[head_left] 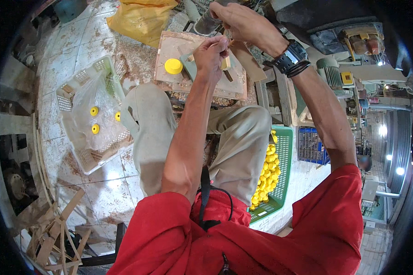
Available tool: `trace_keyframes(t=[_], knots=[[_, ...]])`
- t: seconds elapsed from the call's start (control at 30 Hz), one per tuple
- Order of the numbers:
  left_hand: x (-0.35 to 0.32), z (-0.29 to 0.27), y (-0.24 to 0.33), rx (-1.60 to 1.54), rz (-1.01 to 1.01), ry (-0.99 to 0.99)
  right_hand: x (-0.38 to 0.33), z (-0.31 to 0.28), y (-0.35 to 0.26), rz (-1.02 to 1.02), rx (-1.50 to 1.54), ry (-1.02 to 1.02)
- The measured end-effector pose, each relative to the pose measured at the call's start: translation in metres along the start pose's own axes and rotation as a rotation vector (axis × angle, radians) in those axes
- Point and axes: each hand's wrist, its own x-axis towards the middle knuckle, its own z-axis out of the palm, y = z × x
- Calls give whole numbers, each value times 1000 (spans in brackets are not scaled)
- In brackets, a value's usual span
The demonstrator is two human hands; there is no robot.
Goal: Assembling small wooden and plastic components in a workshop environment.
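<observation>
Over a low pinkish board [215, 89] strewn with dust, my left hand [211, 55] is closed, its fingers pinched together. What it grips, if anything, is too small to make out. Just beyond it, my right hand [248, 25], with a dark watch on the wrist, has its fingers curled next to a grey cylinder [206, 24]; whether it touches the cylinder is unclear, and its fingertips are partly hidden. A yellow round cap-like piece [173, 66] lies on the board, left of a grey-green plate [188, 65]. My left hand partly covers the plate.
On the left floor stands a pale crate [89, 156] with clear plastic and several yellow round pieces [95, 129]. A green crate [287, 151] beside my right leg holds many yellow pieces [267, 176]. Beyond are a yellow sack [142, 20], a blue crate [311, 144] and wood scraps [55, 236].
</observation>
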Motion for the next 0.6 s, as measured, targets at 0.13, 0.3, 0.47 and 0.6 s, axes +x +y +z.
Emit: trace_keyframes(t=[0.13, 0.3, 0.47, 0.6], knots=[[0, 0, -2, -24, 57, -15, 1, 11, 1, -125, -174, 67], [-6, 6, 2, 7, 91, 51, 2, 16, -1, 13, -163, 33], [-10, 12, 15, 482, 162, 63, 0, 13, -5, 74, -195, -54], [-5, 8, 23, 667, 144, -55, -13, 13, -6, -154, -85, 176]])
